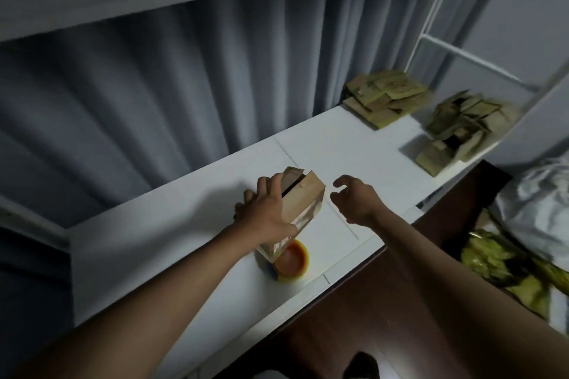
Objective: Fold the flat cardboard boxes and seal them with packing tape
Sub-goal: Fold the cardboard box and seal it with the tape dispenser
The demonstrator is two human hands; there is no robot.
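2 hands work over the white worktop: the left hand grips a brown folded cardboard box standing above an orange tape roll; the right hand hovers just right, fingers loosely spread.

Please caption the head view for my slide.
Left hand grips an upright cardboard box beside the tape roll; right hand free.

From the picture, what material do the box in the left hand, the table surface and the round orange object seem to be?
Box: brown cardboard, matte, with cut flap edges; its lower part looks glossy, perhaps tape. Table: smooth white board, probably laminate, with thin seam lines. Round orange object: likely plastic, given its bright even colour; blur leaves this uncertain.
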